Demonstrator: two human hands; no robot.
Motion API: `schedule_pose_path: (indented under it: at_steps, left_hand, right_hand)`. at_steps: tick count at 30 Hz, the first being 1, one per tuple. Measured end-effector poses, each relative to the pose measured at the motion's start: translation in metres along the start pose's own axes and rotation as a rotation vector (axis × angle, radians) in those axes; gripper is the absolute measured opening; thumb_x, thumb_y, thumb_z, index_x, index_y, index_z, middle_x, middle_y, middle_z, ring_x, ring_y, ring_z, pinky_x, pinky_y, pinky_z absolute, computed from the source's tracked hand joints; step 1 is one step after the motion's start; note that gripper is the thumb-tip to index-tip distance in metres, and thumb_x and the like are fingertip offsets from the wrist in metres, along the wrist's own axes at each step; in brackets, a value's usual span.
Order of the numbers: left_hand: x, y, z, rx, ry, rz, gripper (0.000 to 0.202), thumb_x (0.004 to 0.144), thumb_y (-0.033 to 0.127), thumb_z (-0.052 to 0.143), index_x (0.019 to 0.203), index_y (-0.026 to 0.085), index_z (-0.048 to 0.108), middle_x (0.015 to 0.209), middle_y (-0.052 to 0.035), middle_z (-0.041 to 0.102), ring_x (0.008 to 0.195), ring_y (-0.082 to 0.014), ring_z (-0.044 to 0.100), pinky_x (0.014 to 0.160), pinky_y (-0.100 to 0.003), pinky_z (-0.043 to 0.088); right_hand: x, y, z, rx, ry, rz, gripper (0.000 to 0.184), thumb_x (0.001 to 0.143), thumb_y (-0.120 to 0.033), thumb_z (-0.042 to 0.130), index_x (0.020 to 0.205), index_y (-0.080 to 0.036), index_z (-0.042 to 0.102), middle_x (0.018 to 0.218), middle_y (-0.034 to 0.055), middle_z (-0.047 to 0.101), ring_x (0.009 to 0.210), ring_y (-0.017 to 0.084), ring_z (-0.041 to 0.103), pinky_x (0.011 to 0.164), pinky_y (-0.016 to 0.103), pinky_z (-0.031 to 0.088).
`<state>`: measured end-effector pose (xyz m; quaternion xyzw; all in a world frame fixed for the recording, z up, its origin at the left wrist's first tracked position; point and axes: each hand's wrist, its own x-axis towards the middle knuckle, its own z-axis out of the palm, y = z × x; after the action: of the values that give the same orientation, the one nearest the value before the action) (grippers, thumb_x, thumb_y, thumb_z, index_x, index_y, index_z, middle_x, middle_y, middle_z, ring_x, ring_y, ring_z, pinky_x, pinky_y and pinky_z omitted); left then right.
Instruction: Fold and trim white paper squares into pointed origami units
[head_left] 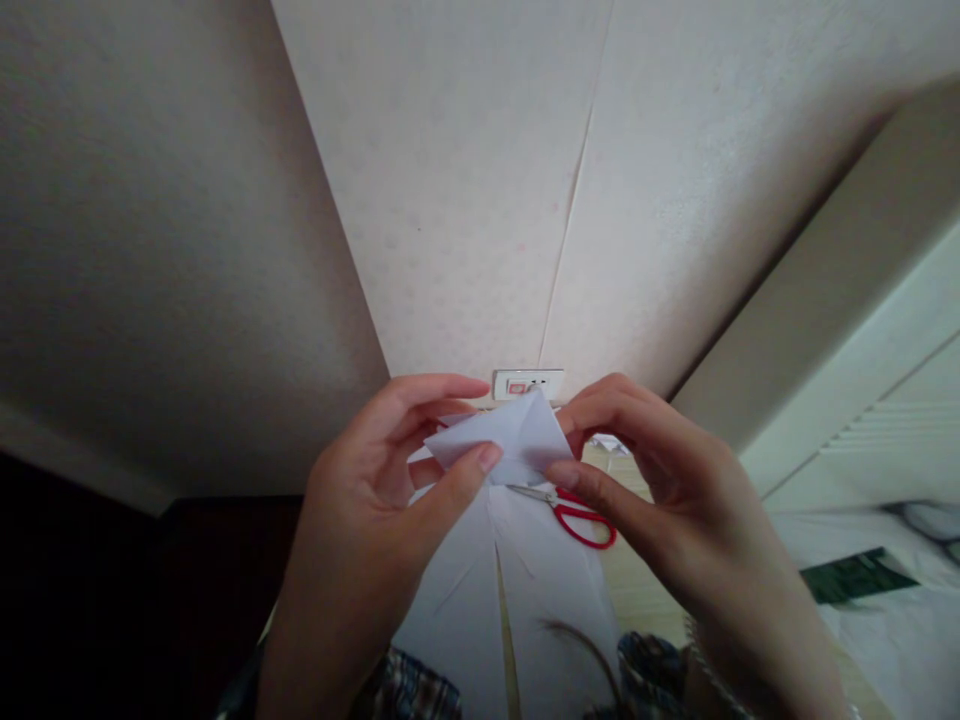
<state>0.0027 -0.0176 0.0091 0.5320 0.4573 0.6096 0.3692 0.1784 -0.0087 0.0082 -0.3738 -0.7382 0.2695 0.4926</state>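
A folded piece of white paper [517, 440] is held up between both hands, its creased faces meeting at a point on top. My left hand [397, 480] pinches its left part, thumb pressed on the near face and index finger stretched out above. With thumb and bent fingers, my right hand [645, 460] grips the right corner. Beneath the paper, scissors [581, 520] with red handles lie with their blades toward the left, partly covered by the right thumb. Larger white paper sheets [450, 600] lie below the hands, with a narrow gap between them.
A pale wooden table [637, 580] shows at the right of the sheets. Behind it stands a wall with a socket plate [499, 385]. At the right, a dark green packet [859, 577] lies on white material near dark-rimmed glasses [926, 525].
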Motion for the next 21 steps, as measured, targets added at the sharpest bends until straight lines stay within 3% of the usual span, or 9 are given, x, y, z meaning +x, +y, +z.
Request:
schedule_pose_path:
  at_steps: [4, 7, 11, 14, 17, 21]
  left_hand:
    - [0.0, 0.003, 0.002, 0.109, -0.07, -0.025, 0.017, 0.071, 0.015, 0.077, 0.083, 0.026, 0.072, 0.08, 0.0032, 0.073, 0.083, -0.019, 0.072, 0.065, -0.023, 0.059]
    - [0.001, 0.004, 0.005, 0.115, -0.142, -0.053, 0.011, 0.072, 0.016, 0.075, 0.077, 0.024, 0.07, 0.078, 0.0034, 0.073, 0.081, -0.0188, 0.072, 0.067, -0.024, 0.059]
    - [-0.002, 0.006, 0.007, 0.027, -0.096, -0.052, 0.01, 0.075, 0.015, 0.072, 0.074, 0.025, 0.069, 0.07, 0.0059, 0.072, 0.073, -0.0163, 0.072, 0.069, -0.024, 0.059]
    - [-0.006, 0.007, 0.006, -0.005, -0.076, -0.084, 0.013, 0.073, 0.014, 0.074, 0.074, 0.026, 0.071, 0.065, 0.0072, 0.069, 0.072, -0.0155, 0.071, 0.067, -0.022, 0.057]
    - [-0.008, 0.008, 0.007, -0.029, -0.07, -0.092, 0.013, 0.071, 0.014, 0.075, 0.071, 0.026, 0.069, 0.06, 0.0075, 0.064, 0.069, -0.0162, 0.071, 0.064, -0.022, 0.058]
    - [-0.007, 0.01, 0.011, -0.058, -0.074, -0.089, 0.014, 0.071, 0.016, 0.074, 0.067, 0.026, 0.065, 0.059, 0.0072, 0.063, 0.066, -0.0171, 0.07, 0.063, -0.025, 0.059]
  right_hand:
    - [-0.001, 0.001, -0.002, -0.01, 0.091, -0.054, 0.01, 0.089, -0.015, 0.07, 0.084, -0.024, 0.07, 0.083, -0.005, 0.066, 0.081, 0.009, 0.061, 0.071, 0.022, 0.046]
    - [-0.003, 0.0, -0.003, -0.001, 0.133, -0.046, 0.01, 0.09, -0.016, 0.069, 0.086, -0.025, 0.072, 0.085, -0.0048, 0.069, 0.082, 0.009, 0.063, 0.07, 0.021, 0.046]
    - [-0.002, -0.002, -0.003, 0.096, 0.072, 0.079, 0.007, 0.087, -0.026, 0.073, 0.095, -0.025, 0.071, 0.091, -0.0015, 0.071, 0.088, 0.014, 0.066, 0.072, 0.026, 0.049]
    - [0.0, -0.002, 0.0, 0.156, 0.038, 0.149, 0.009, 0.086, -0.028, 0.073, 0.09, -0.023, 0.068, 0.091, 0.0014, 0.069, 0.091, 0.018, 0.066, 0.076, 0.03, 0.051]
    - [0.002, -0.002, 0.005, 0.203, 0.047, 0.137, 0.008, 0.085, -0.025, 0.073, 0.087, -0.023, 0.065, 0.093, 0.0009, 0.066, 0.092, 0.017, 0.064, 0.079, 0.029, 0.051]
    - [0.002, -0.002, 0.009, 0.34, 0.098, 0.207, 0.023, 0.084, -0.022, 0.075, 0.103, -0.026, 0.064, 0.1, -0.0009, 0.068, 0.085, 0.012, 0.066, 0.075, 0.025, 0.054]
